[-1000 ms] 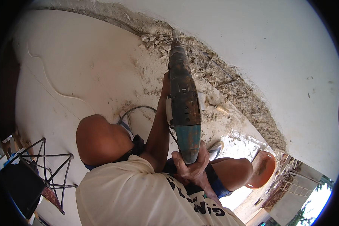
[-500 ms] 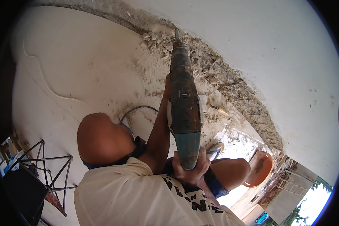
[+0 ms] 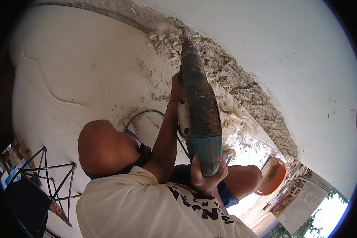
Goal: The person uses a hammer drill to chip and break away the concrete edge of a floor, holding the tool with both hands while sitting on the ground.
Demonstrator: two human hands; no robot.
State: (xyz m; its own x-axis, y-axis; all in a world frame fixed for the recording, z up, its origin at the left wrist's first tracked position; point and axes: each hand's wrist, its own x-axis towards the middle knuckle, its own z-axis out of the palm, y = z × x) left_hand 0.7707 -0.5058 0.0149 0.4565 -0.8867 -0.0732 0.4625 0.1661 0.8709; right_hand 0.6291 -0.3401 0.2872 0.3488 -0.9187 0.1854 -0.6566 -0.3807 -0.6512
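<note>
Up near the top-middle of the frame, the rotary hammer (image 3: 200, 119) bit was chewing the broken wall channel (image 3: 242, 83), right hand (image 3: 206, 178) wrapped around the rear grip, left hand (image 3: 177, 88) clamped near the front — I'd have kept pressure straight along the bit.

I see a pale floor (image 3: 79, 75) dusted with rubble (image 3: 162, 39) along a broken concrete strip (image 3: 250, 95) at the foot of a white wall (image 3: 289, 51). A black metal frame (image 3: 55, 178) stands at lower left. An orange basin (image 3: 271, 176) sits at lower right, near a doorway (image 3: 325, 214) bright with daylight.
</note>
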